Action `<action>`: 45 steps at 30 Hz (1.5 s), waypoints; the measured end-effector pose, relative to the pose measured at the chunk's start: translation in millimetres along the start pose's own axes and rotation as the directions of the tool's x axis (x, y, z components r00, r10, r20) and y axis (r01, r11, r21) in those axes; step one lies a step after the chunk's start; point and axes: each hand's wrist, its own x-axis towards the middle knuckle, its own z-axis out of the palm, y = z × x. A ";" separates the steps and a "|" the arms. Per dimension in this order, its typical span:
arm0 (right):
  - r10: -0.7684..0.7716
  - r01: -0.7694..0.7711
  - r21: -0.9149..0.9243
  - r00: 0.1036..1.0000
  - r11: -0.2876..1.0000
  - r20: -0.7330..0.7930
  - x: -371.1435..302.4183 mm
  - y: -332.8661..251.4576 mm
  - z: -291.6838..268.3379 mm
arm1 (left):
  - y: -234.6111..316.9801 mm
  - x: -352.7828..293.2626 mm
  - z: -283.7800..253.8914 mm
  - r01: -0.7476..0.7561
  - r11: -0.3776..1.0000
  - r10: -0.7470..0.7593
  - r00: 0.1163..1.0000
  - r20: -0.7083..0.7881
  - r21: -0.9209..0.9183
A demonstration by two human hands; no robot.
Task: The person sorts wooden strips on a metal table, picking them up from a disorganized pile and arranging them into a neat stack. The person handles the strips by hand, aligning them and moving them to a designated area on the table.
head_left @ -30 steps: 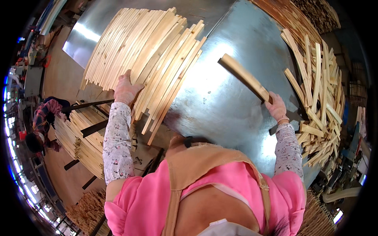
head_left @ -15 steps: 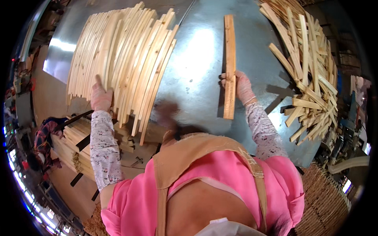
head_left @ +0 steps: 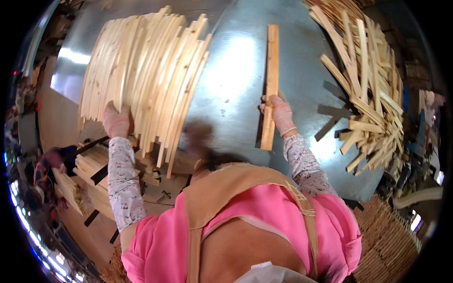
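Note:
My right hand [head_left: 281, 112] is closed round a single wooden strip [head_left: 272, 66], reddish-brown along its face, held lengthwise above the metal table [head_left: 226, 99]. To the left lies a broad row of pale wooden strips [head_left: 160, 80], side by side with uneven near ends. At the near edge of that row, my left hand [head_left: 117, 121] has its fingers closed on the end of one pale strip [head_left: 123, 70]. Part of those fingers is hidden, and slight blur softens the row.
A jumbled heap of wooden strips [head_left: 373, 89] covers the table's right side. Stacked boards [head_left: 96, 174] stand below the table's left edge, with another person [head_left: 47, 170] beside them. Bundled strips [head_left: 384, 240] lie at lower right.
My right hand has drawn its strip slightly toward me and to the left. My left hand's extended finger has folded in, and the hand has shifted slightly left.

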 end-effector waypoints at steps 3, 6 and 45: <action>0.013 -0.012 0.026 0.999 1.000 -0.030 8.6 14.8 8.7 | -17.0 5.1 12.0 -0.070 0.997 0.071 0.985 -0.158 0.013; -0.016 0.020 0.068 0.998 0.997 -0.053 5.9 19.1 17.2 | -2.1 -16.9 17.4 -0.147 0.986 0.137 0.983 -0.126 -0.078; 0.059 -0.060 0.090 0.998 0.994 0.010 29.1 28.9 3.8 | -0.5 -64.7 36.5 -0.023 0.997 0.007 0.976 0.218 0.074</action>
